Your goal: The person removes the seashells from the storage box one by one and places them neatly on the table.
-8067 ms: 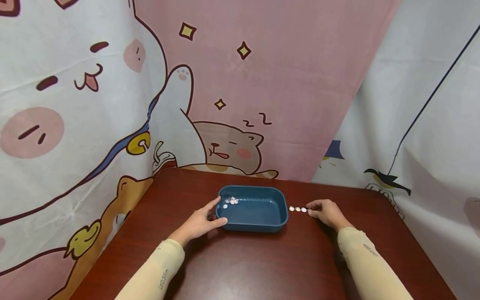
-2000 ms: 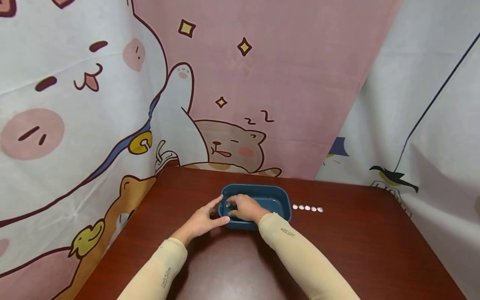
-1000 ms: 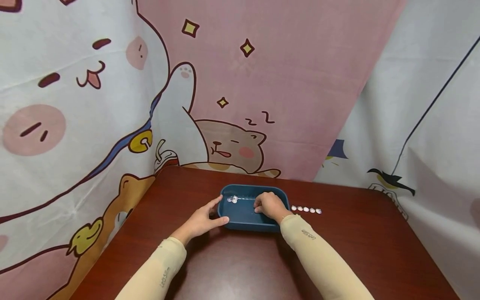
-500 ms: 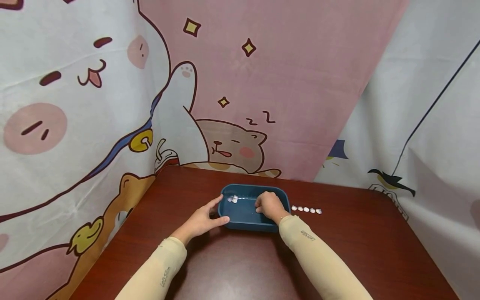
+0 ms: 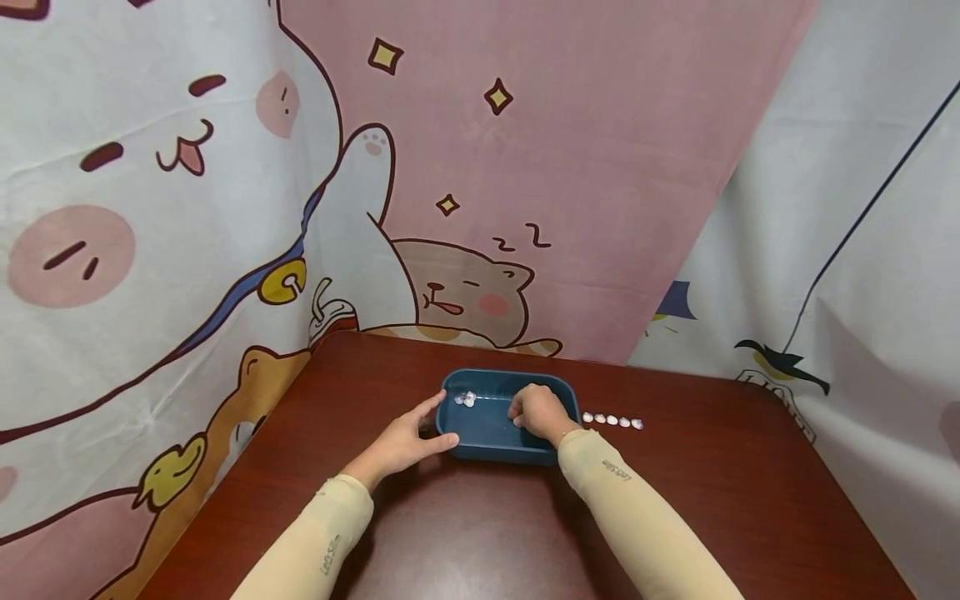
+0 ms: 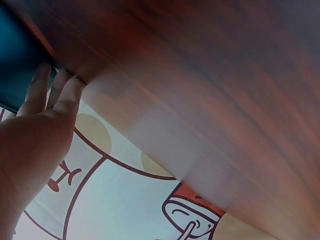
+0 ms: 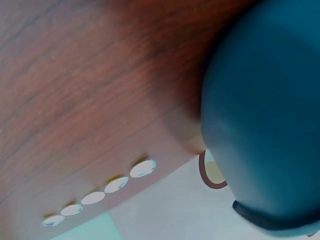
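Observation:
A blue rectangular basin stands on the table, with a small cluster of whitish seashell-like pieces in its left end. My left hand rests at the basin's left end, thumb along the front side and fingers at the far left rim; its spread fingers touch the basin in the left wrist view. Inside the basin's right half, my right hand has its fingers curled together low near the floor, apparently pinching one shell, which they hide. The right wrist view shows the basin's outer wall, not the fingers.
Right of the basin, several white shells form a short straight row on the dark red wooden table. They show in the right wrist view as shiny ovals. A printed curtain hangs behind the table and along both sides.
My right hand has gone from the row to the cluster, then rightward within the basin, where it has stayed this last second. The row has grown longer; the cluster is smaller. My left hand stays put.

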### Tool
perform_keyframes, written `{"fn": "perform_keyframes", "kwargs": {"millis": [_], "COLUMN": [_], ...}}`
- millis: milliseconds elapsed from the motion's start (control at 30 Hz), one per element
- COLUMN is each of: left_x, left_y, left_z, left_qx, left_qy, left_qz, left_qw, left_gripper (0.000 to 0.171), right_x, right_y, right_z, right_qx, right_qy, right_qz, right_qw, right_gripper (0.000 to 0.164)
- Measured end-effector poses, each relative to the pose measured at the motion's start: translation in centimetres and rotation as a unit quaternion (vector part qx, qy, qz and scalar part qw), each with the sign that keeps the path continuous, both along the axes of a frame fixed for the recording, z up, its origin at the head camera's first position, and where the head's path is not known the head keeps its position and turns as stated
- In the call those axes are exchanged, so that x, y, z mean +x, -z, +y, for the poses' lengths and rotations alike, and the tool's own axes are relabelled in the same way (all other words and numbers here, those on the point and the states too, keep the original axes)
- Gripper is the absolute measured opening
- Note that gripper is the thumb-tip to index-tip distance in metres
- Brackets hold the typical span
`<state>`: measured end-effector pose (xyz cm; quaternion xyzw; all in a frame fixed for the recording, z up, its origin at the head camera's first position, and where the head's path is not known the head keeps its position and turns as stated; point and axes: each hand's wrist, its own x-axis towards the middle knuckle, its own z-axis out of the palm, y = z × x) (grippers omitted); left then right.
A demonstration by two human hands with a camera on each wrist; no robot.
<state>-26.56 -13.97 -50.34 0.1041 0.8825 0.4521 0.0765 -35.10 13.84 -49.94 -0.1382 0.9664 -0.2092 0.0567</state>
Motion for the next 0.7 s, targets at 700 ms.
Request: {"fn": "perform_keyframes", "kwargs": {"millis": [700], "left_x": [-0.2], "left_y": [0.3], "left_z": [0.0], "left_qx": [0.000], "left_qy": [-0.002], "left_qz": [0.002], "left_qw": [1.0000], "left_gripper": [0.092], "right_x": [-0.2], "right_y": [0.5], "right_z": [2.0], "right_qx": [-0.004], "right_qy": [-0.144], "right_qz": [0.073], "right_qw": [0.987], "right_gripper": [0.013]}}
